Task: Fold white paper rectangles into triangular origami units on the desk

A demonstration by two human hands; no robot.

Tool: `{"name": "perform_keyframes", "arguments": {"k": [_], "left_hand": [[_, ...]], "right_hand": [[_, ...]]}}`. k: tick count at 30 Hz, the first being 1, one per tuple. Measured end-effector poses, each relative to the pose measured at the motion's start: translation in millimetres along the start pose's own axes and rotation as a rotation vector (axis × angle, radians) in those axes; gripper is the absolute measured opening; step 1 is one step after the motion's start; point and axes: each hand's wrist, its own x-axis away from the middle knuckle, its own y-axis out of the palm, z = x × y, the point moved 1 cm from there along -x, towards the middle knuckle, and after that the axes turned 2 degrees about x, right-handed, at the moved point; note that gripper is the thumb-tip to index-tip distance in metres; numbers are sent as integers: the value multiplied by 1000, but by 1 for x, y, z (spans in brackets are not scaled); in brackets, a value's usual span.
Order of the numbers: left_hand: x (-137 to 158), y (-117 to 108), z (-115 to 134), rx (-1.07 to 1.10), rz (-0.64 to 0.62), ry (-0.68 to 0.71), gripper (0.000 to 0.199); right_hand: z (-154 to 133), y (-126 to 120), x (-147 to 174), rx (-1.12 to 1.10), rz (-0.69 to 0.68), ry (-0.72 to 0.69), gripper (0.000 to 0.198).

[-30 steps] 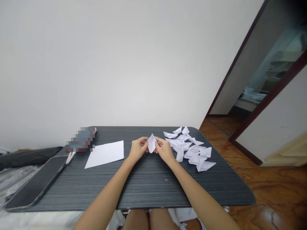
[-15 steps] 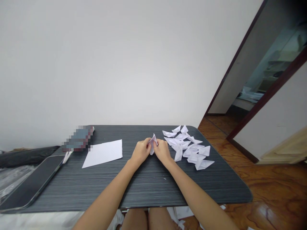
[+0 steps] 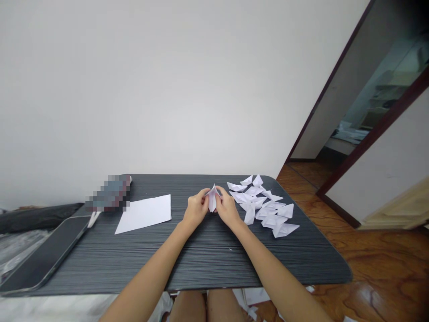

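Note:
A small folded piece of white paper (image 3: 212, 200) is held up between both hands over the middle of the dark table (image 3: 208, 255). Its tip points away from me, and its lower part spreads open between my thumbs. My left hand (image 3: 196, 208) pinches the left side of the paper. On the opposite side, my right hand (image 3: 227, 206) grips it between thumb and curled fingers. Just right of that hand lies a loose group of several white paper boats (image 3: 273, 210), some overlapping.
Left of my hands lies a stack of white paper sheets (image 3: 145, 214). A blurred-out object (image 3: 110, 194) sits at the far left, by a dark board-like panel (image 3: 47, 252). A white wall (image 3: 201, 89) rises behind the table. Paper scraps (image 3: 256, 296) lie below the front edge.
My fingers have shifted outward along the folded paper, showing more of its front face. It looks wider open and slightly higher. The boats and sheets have stayed put.

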Motion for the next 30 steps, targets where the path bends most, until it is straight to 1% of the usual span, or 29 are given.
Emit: {"name": "perform_keyframes", "arguments": {"k": [3,7,8,10,13,15,16,17,19,20,22,24,26,28,30], "left_hand": [[-4,-9,-5,236,4,-103,23],[-8,-17,-4,555,-36,-187,24],[-8,-18,-2,608,-44,-197,25],[-9,-18,2,649,-55,-202,29],[-8,-16,5,608,-83,-209,37],[-7,-14,3,534,-52,-214,37],[-6,-13,2,484,-22,-208,35],[-5,-13,0,436,8,-193,33],[-4,-12,-2,368,42,-154,34],[-4,-11,-3,353,44,-139,36],[-4,-10,-4,341,49,-135,38],[-5,-10,-4,302,51,-150,32],[-6,-10,-5,251,38,-154,22],[-7,-12,-7,214,21,-137,15],[-7,-13,-7,188,24,-99,14]], "right_hand": [[-1,-4,1,-156,-49,-25,29],[0,-9,-3,-366,-75,-41,22],[0,-9,-4,-426,-81,-42,22],[1,-9,-6,-505,-82,-33,23],[2,-6,-7,-520,-52,34,33],[3,-3,-7,-528,-46,94,44],[5,-1,-6,-537,-54,125,47],[6,1,-6,-543,-74,149,46],[8,5,-6,-536,-120,169,33],[9,6,-5,-527,-137,163,27],[11,8,-5,-520,-142,136,23],[11,9,-4,-527,-114,111,23],[12,8,-4,-508,-94,81,22],[11,8,-3,-460,-73,50,22],[9,6,-2,-400,-39,20,22]]}}
